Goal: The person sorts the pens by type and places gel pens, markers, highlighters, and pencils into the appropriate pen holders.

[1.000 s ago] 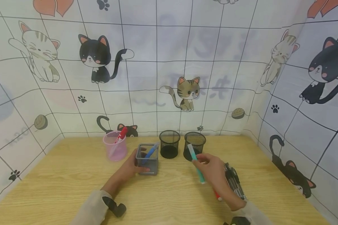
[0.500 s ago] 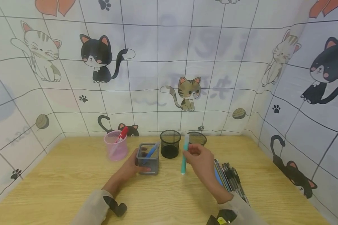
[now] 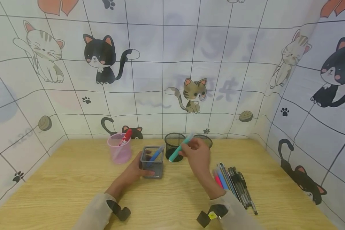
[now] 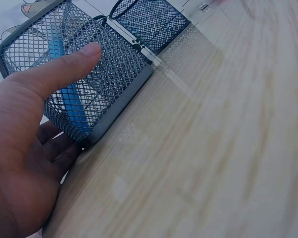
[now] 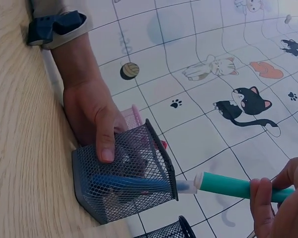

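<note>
In the head view my left hand point(image 3: 135, 171) grips a grey square mesh pen holder point(image 3: 156, 172) standing on the table. A blue marker point(image 3: 155, 156) leans inside it. The left wrist view shows my thumb point(image 4: 64, 71) across the mesh, other fingers behind. My right hand point(image 3: 198, 156) pinches a teal marker point(image 3: 179, 150) in the air, tilted, right of the holder and in front of a round black mesh cup point(image 3: 170, 147). From the right wrist, the teal marker's end point(image 5: 213, 182) appears close to the blue marker's pale tip point(image 5: 187, 187); whether they touch I cannot tell.
A pink cup point(image 3: 119, 155) holding a red marker point(image 3: 127, 136) stands at the left. Another black mesh cup point(image 3: 208, 141) is partly behind my right hand. Several pens point(image 3: 241, 185) and markers lie at the right, partly behind the forearm. A patterned wall closes the back.
My right hand has carried the teal marker left and up, from the right cup towards the grey holder, tilting it over. The left hand keeps its grip on the holder.
</note>
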Demonstrator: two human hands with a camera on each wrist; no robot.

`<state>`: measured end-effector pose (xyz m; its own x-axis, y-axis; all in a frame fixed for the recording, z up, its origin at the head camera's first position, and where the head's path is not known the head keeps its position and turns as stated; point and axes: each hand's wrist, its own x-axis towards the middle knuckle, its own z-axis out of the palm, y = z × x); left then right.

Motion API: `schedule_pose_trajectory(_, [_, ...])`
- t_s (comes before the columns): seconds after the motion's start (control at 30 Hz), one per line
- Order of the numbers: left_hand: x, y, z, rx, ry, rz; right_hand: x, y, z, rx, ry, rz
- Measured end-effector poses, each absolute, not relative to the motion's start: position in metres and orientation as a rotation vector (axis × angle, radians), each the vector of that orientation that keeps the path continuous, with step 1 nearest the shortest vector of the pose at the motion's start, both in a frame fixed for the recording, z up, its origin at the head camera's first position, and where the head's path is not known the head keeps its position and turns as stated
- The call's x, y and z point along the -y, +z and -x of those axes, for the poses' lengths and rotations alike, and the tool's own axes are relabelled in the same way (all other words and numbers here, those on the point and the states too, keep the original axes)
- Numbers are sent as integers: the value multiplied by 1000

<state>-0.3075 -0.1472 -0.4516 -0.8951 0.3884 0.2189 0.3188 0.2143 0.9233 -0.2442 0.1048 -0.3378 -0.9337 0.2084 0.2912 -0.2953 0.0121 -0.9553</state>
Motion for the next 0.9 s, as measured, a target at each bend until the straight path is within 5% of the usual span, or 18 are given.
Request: schedule_pose_trajectory(0.9, [146,-451,306,-2386,1809,-647,-48,-368,267,2114,1839,-86])
